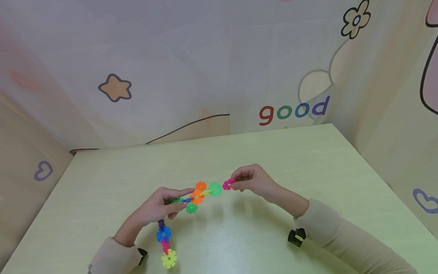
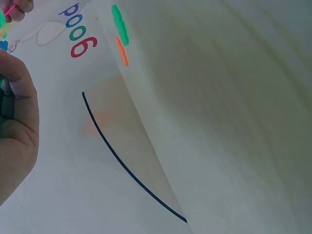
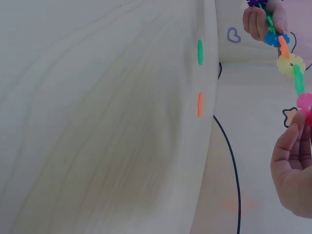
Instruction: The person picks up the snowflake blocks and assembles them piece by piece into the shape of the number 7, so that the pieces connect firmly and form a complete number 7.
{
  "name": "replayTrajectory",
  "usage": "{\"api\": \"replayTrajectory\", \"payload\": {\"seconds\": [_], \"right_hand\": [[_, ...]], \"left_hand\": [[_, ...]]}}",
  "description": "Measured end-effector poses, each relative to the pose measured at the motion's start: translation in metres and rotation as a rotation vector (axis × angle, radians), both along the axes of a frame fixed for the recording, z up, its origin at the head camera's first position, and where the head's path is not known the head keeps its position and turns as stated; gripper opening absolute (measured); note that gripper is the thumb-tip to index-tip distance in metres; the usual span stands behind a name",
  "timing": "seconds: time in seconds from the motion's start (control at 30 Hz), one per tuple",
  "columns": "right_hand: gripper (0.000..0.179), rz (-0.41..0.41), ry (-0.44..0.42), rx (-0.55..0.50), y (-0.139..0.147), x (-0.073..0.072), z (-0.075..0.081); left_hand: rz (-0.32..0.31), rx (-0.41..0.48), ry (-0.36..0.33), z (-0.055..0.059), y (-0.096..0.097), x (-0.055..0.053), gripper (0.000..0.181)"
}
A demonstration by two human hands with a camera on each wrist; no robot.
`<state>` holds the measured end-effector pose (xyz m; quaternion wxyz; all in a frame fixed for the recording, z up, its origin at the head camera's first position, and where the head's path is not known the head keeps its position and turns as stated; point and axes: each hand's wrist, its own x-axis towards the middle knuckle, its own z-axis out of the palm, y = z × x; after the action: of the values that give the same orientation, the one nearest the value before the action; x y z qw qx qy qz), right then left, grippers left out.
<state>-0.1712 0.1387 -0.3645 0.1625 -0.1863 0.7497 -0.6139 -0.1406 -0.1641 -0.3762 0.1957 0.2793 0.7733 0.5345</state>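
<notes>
A chain of toothed plastic snowflake discs runs through my left hand, which grips it between thumb and fingers near a green and a blue disc. Below that hand hangs its other end, with purple, blue, pink and yellow discs. Rightward from the hand come orange, yellow and light green discs. My right hand pinches a pink snowflake disc by its edge, right at the light green end disc. In the right wrist view the pink disc overlaps the green disc.
A loose green disc and a loose orange disc lie on the pale table. Printed cloth stands behind the table's far edge and at both sides. A black device sits at the right wrist.
</notes>
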Motion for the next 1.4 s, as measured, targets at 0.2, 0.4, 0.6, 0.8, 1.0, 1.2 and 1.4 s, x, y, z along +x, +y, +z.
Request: {"api": "replayTrajectory", "payload": {"seconds": [0.2, 0.4, 0.6, 0.8, 1.0, 1.2, 1.4], "right_hand": [[0.015, -0.010, 0.005, 0.008, -0.002, 0.001, -0.001], [0.014, -0.007, -0.020, -0.006, -0.005, 0.002, -0.003], [0.012, -0.012, -0.016, 0.007, -0.005, 0.003, -0.008], [0.010, 0.005, 0.001, 0.004, -0.003, 0.002, -0.017], [0.010, 0.001, 0.012, -0.027, -0.006, 0.006, -0.023], [0.011, -0.018, 0.007, -0.075, -0.013, 0.011, -0.024], [0.008, -0.075, 0.036, -0.030, -0.015, 0.013, -0.022]], "left_hand": [[-0.002, 0.002, -0.014, 0.000, 0.001, 0.001, 0.039], [-0.010, -0.049, 0.009, -0.002, 0.003, -0.001, 0.041], [-0.095, -0.141, 0.173, -0.007, 0.003, -0.007, 0.050], [-0.154, -0.393, 0.385, -0.004, 0.003, -0.010, 0.053], [-0.152, -0.411, 0.408, -0.006, 0.006, -0.011, 0.046], [-0.143, -0.274, 0.356, -0.010, 0.014, -0.014, 0.042], [-0.127, -0.248, 0.329, -0.011, 0.022, -0.014, 0.047]]}}
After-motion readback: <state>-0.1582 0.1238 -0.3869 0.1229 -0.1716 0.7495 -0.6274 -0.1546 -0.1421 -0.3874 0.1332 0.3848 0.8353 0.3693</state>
